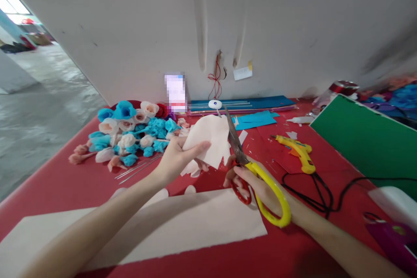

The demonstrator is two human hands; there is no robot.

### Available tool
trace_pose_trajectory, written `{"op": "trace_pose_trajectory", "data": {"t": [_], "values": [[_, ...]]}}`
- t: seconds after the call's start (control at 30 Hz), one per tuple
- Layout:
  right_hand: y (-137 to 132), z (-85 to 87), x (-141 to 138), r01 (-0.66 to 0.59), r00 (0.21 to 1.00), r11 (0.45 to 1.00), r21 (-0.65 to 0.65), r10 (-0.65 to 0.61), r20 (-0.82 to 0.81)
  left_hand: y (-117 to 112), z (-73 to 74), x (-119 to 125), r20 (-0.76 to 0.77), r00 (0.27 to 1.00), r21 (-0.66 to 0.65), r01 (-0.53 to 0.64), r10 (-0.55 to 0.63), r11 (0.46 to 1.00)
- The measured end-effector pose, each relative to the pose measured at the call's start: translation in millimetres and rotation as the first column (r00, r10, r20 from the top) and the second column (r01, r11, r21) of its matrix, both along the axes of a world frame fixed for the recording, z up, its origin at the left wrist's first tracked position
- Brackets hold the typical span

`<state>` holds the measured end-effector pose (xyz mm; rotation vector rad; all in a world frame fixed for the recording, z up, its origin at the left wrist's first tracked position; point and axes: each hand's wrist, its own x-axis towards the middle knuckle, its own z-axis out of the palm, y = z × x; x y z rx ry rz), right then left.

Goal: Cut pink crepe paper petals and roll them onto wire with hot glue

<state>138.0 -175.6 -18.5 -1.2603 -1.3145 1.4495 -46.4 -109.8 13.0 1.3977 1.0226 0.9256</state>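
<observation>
Cream paper [208, 130] in the pinch of the left hand [178, 153], above a red table [221, 256]; yellow-and-red scissors [240, 156] in the grip of the right hand [247, 176], blades [232, 132] at the paper's right edge. Seems mid-trimming; probably calls next for steadying the paper and guiding the blades.

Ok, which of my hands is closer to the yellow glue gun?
Your right hand: it holds the scissors to the left of the glue gun. Your left hand, holding pale paper, is farther left.

A craft workshop: scissors [239, 155], glue gun [302, 154], artificial flowers [156, 127] (grey floor [74, 91] beyond).
</observation>
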Motion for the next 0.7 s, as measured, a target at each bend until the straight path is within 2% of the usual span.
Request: {"op": "trace_pose_trajectory", "data": {"t": [0.17, 0.43, 0.7], "values": [[-2, 5.7, 1, 0.033, 0.999, 0.999, 0.016, -0.033, 0.019, 0, 3.3, 1, -0.07, 0.997, 0.026, -0.013, 0.015, 1.0], [-3, 5.3, 5, 0.041, 0.993, 0.999, 0.029, -0.044, 0.11, 4, 2.9, -2, -0.14, 0.99, 0.079, -0.015, 0.026, 0.997], [-1, 15.1, 8, 0.029, 0.979, 0.998, 0.057, -0.039, 0.199, 12, 0.6, -6, -0.13, 0.986, 0.128, -0.084, 0.101, 0.988]]}}
